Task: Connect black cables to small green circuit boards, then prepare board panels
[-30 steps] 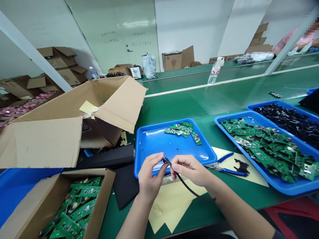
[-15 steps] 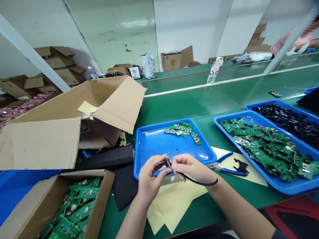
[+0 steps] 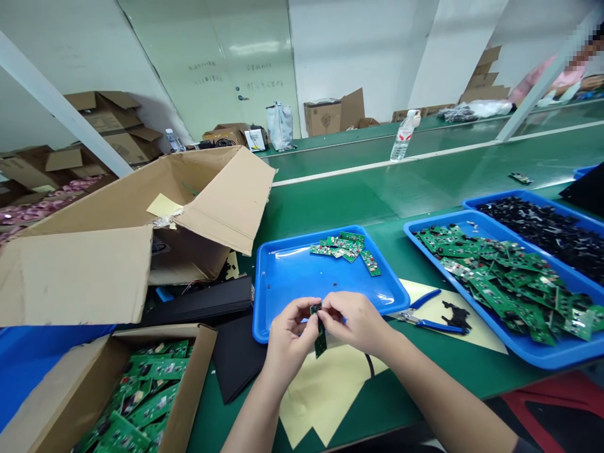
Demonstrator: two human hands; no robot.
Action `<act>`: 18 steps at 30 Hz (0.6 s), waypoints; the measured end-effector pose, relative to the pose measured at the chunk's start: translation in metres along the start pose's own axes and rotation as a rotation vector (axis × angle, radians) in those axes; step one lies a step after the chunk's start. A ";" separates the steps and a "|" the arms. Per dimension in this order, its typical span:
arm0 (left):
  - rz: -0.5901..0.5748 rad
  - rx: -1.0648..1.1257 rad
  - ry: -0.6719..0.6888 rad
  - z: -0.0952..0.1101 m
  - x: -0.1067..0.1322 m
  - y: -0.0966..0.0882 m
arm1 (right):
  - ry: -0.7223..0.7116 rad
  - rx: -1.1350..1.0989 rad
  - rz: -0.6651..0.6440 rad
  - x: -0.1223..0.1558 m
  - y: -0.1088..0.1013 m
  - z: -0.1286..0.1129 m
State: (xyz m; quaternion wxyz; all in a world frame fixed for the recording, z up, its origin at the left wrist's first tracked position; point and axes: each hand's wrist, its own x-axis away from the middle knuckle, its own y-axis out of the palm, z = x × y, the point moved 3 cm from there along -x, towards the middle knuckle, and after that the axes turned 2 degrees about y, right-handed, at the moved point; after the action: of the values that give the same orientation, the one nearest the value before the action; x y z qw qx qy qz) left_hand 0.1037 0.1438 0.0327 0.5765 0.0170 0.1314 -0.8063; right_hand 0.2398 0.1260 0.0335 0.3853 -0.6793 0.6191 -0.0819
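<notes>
As our left hand (image 3: 290,336) and right hand (image 3: 353,324) meet just over the near rim of the blue plastic tray (image 3: 264,308), the fingers (image 3: 333,308) of both are pinched together, clamped on the upper end of a narrow green circuit board (image 3: 321,340). Its lower end hangs free below the fingertips, beyond the rim; a small dark part at its top is too hidden to identify. A black cable (image 3: 369,365) curves below the right wrist, but we cannot tell where it leads. The tray is smooth and shallow, with rounded corners. A loose cluster of small green boards (image 3: 344,246) sits toward its far rim, with a stretch of glossy tray floor between it and our fingers. Below the tray lies a cream paper sheet (image 3: 325,396). Right of the tray are blue-handled pliers (image 3: 425,321) and a larger blue tray (image 3: 438,221) heaped with boards. Left of it are matte black sheets (image 3: 236,358) and a corrugated cardboard box (image 3: 198,358) of boards.
</notes>
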 end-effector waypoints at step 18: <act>0.096 0.268 -0.151 0.001 -0.004 -0.009 | 0.352 -0.534 -0.053 -0.008 -0.018 0.019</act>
State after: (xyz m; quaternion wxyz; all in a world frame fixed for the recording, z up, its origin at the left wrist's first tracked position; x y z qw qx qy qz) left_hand 0.0971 0.1502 0.0358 0.6150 0.0392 -0.0219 -0.7872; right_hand 0.2634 0.1397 0.0349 0.0782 -0.7476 0.6582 -0.0429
